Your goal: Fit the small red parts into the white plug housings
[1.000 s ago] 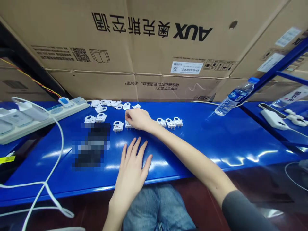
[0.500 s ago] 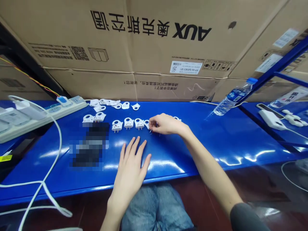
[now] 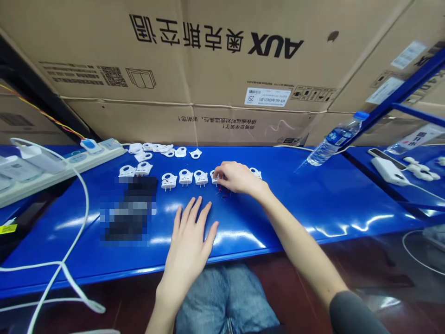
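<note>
A: Where are the person's hands?

B: The left hand (image 3: 189, 239) rests palm down on the blue tabletop (image 3: 313, 195), fingers spread apart and nothing in its grip. The right hand (image 3: 238, 177) is beyond it and to the right, fingers bent downward over the row of white plug housings (image 3: 168, 181).

A: Is the right hand clamped on anything?

B: I cannot tell. Its fingertips are at the 4th housing from the left in that row and partly cover it, but the hand hides whether they pinch it. Some small red components (image 3: 224, 196) with thin wire leads lie just below those fingers.

A: How is the row laid out?

B: 4 housings show left of the hand, their metal pins pointing toward the person, and 1 more (image 3: 256, 172) peeks out behind the wrist. Each has a ring-shaped top.

A: Any others?

B: 2 more (image 3: 143, 168) sit farther left, just above a dark, pixelated item (image 3: 130, 208). Behind them is a cluster of white ring-shaped pieces (image 3: 156, 149), with 1 similar piece (image 3: 195, 153) apart at its right.

A: And around the edges?

B: A white power strip (image 3: 83, 160) with plugged-in adapters is at the left, a blue-capped water bottle (image 3: 335, 140) toward the right. A cardboard box (image 3: 215, 74) printed "AUX", upside down, stands behind everything.
</note>
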`<state>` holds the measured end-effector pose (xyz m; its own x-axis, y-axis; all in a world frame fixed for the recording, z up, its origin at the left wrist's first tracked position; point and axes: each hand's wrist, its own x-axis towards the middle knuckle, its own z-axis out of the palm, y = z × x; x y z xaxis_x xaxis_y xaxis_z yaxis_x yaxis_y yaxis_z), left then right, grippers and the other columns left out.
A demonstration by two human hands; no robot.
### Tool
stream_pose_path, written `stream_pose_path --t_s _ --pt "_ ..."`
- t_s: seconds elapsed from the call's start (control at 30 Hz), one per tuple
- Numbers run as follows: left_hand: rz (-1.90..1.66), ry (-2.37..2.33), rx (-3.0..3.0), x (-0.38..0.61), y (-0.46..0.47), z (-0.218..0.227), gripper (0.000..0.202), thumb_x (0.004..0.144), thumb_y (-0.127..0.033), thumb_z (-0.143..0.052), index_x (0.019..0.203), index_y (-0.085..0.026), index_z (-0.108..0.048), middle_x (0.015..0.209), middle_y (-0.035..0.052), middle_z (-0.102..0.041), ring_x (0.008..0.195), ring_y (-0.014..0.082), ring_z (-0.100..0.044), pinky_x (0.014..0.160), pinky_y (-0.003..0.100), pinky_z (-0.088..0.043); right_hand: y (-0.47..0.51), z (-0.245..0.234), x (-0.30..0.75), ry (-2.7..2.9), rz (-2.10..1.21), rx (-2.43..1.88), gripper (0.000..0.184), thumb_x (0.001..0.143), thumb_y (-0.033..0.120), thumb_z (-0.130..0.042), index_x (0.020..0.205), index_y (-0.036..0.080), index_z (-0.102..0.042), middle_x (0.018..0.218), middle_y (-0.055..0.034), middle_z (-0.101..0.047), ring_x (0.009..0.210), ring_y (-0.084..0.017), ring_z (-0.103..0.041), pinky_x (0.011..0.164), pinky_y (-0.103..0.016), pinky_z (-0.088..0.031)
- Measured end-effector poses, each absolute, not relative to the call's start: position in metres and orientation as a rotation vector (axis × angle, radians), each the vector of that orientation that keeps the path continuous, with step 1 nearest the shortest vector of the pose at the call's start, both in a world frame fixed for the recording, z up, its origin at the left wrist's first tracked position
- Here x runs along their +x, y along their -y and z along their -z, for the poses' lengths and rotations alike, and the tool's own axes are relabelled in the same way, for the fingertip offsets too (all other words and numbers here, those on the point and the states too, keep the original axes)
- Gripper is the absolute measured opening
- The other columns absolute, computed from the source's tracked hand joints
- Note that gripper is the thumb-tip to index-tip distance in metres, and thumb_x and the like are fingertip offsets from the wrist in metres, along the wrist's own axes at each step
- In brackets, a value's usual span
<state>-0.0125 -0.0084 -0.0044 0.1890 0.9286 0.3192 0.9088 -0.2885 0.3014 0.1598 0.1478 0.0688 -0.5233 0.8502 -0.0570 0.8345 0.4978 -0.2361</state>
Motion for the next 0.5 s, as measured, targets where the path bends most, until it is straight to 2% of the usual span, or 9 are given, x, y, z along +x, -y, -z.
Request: stream_pose_path --t_s 0.1,0.3,0.5 --pt "-0.693 -1.845 2.380 -0.013 0.009 0.004 0.049 0.107 -0.044 -0.044 0.149 -0.021 -0.054 0.161 0.0132 -0.052 0.155 0.0315 -0.041 0.129 0.061 -0.031 -0.148 -0.070 0.158 2.653 -0.345 -1.499 0.023 0.099 0.023 -0.060 0.116 0.025 -0.076 0.116 -0.0057 -0.074 0.103 -0.022 -0.069 0.082 -0.028 -0.050" --pt "-0.685 -1.850 2.375 -0.013 0.008 0.005 0.049 0.107 -0.043 -0.044 0.149 -0.020 -0.054 0.161 0.0137 -0.052 0.156 0.0310 -0.040 0.128 0.061 -0.031 -0.143 -0.066 0.129 2.565 -0.273 -1.333 0.032 0.103 0.019 -0.048 0.123 0.025 -0.073 0.124 -0.0060 -0.072 0.109 -0.021 -0.068 0.087 -0.030 -0.051" --pt "-0.683 -1.861 2.388 -0.013 0.008 0.007 0.048 0.107 -0.042 -0.044 0.147 -0.019 -0.055 0.158 0.0148 -0.054 0.155 0.0315 -0.041 0.127 0.061 -0.032 -0.156 -0.060 0.069 2.592 -0.333 -1.110 0.029 0.105 0.022 -0.049 0.121 0.025 -0.072 0.126 -0.0044 -0.072 0.108 -0.020 -0.069 0.086 -0.030 -0.052"
